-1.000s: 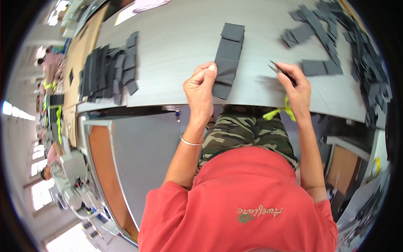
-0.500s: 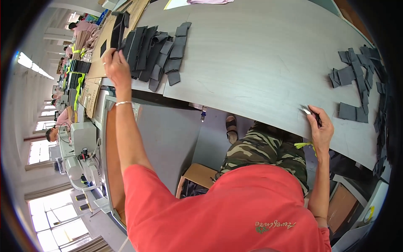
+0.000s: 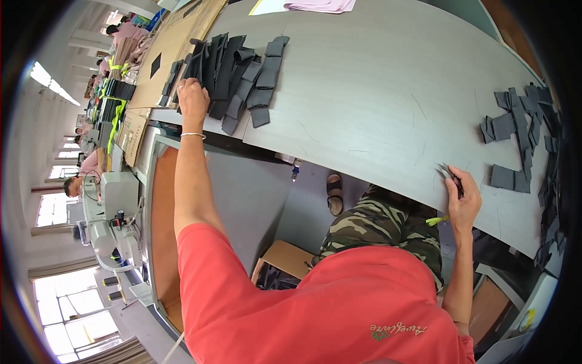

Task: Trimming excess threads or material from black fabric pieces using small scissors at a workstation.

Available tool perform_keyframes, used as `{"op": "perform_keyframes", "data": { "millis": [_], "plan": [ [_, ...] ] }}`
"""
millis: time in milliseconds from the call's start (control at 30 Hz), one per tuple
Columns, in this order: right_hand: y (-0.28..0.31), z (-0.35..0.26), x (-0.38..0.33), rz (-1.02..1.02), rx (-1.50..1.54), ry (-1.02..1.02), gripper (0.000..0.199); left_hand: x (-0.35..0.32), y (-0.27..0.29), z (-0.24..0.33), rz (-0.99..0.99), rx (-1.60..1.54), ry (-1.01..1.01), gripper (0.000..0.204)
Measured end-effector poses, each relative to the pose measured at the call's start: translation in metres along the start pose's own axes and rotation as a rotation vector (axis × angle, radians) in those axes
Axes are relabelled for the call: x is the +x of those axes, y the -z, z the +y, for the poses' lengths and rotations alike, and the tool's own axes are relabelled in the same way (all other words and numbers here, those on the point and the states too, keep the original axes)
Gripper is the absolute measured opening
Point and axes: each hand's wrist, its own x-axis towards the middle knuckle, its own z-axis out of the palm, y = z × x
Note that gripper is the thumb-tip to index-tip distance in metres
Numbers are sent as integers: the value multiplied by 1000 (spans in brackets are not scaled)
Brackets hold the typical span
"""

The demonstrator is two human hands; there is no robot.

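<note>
My left hand (image 3: 193,99) is closed at the left edge of a pile of dark grey fabric strips (image 3: 223,70), gripping the near end of one strip (image 3: 195,65). The strips lie side by side, some folded into short flat sections. My right hand (image 3: 464,199) rests by the front edge of the table, closed around small thread snips (image 3: 447,174). Their metal tips point up and left, and most of their body is hidden in my fingers. A yellow-green ribbon (image 3: 436,221) hangs beside this hand.
The grey table (image 3: 370,91) spreads ahead, with loose threads on it. More dark fabric pieces (image 3: 515,130) lie along its right end. Pink and white sheets (image 3: 315,5) are at the far edge. Cardboard (image 3: 160,67) adjoins on the left, near a sewing machine (image 3: 115,200). Co-workers sit farther left.
My left hand has brought its strip down from over the cardboard onto the left side of the pile. My right hand still holds the snips near the front edge.
</note>
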Motion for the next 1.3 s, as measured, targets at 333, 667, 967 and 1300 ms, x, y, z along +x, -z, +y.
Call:
{"op": "perform_keyframes", "data": {
  "millis": [333,667,967,1300],
  "plan": [
    [-1,0,0,24,29,4,19,13,17,21,7,-188,63,47],
    [0,0,-3,68,-2,-1,20,7,-22,4,-323,-148,257,53],
    [-5,3,0,88,18,47,19,3,-34,-30,-431,-305,419,58],
    [-7,14,-4,152,-42,52,16,35,44,191,87,-648,-276,34]
  ]
}}
